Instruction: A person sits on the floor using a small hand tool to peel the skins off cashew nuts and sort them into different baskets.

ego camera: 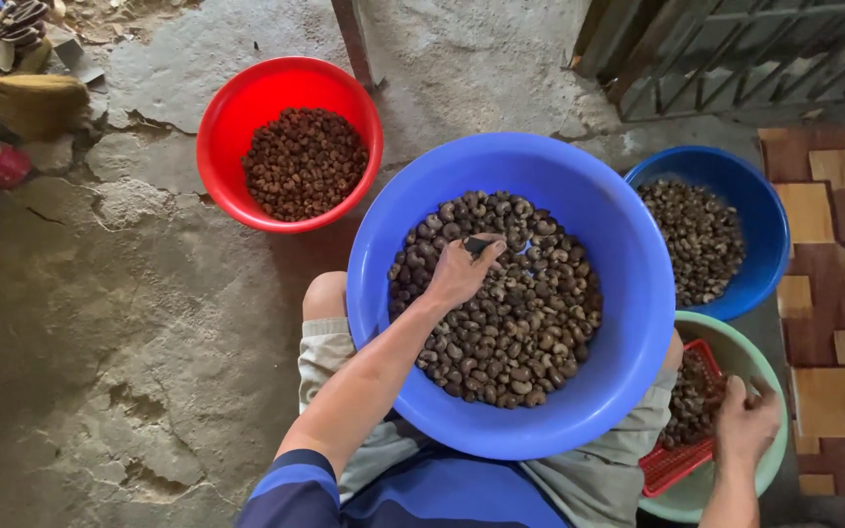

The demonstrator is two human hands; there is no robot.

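Many nuts [511,323] lie under left hand [460,274], its grip seemingly pinching a dark tool [478,244].

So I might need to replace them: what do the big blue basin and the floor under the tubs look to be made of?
The big blue basin looks like moulded plastic: even colour, a smooth, slightly glossy wall and a rolled rim. The floor looks like bare cement or concrete: grey, rough, cracked and flaking in patches.

A red basin [232,108] of dark brown nuts sits on the cracked concrete floor [100,323]. A metal gate [735,49] and patterned mat [833,254] stand beyond.
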